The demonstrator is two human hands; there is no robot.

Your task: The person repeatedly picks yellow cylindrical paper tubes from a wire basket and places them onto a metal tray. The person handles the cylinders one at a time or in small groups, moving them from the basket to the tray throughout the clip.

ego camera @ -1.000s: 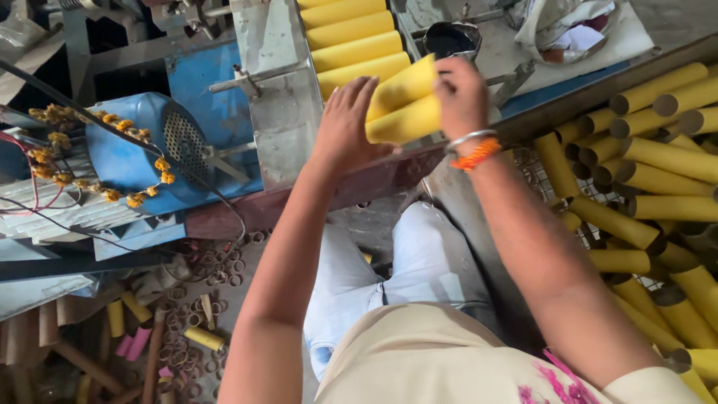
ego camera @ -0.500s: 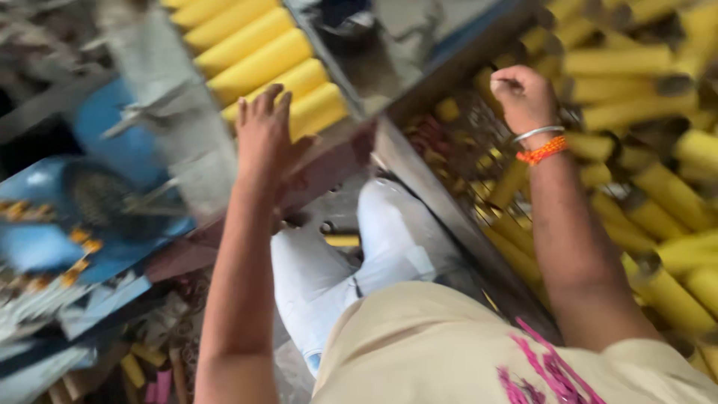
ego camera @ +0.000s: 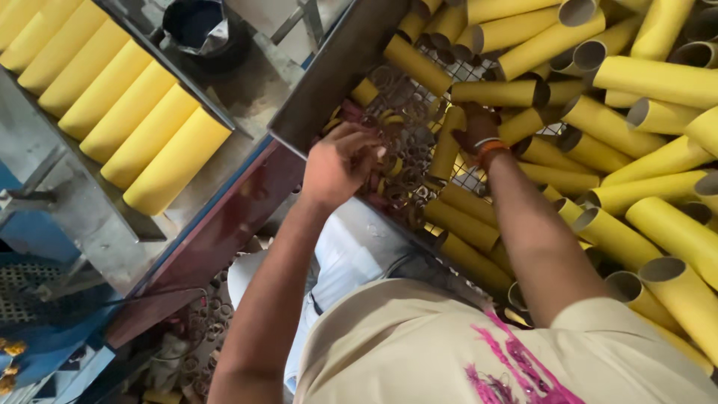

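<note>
Workshop bin (ego camera: 329, 82) of loose yellow tubes (ego camera: 658, 78): left hand (ego camera: 340, 161) curls empty at its rim, right hand (ego camera: 475, 127) grips one tube (ego camera: 446, 146); filled rack (ego camera: 112, 120) beside it.

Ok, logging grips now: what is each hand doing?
Left hand: fingers curled over the small rings in the bin; grip cannot be told.
Right hand: among yellow tubes; grip cannot be told.

— What sort of place is this looking like?
— A small factory workshop: yellow cardboard tubes (ego camera: 658, 78) are piling in a wire-mesh bin (ego camera: 479, 71), more are lying in rows on a worn metal machine frame (ego camera: 60, 202), and cut rings (ego camera: 202, 325) are littering the floor.
</note>
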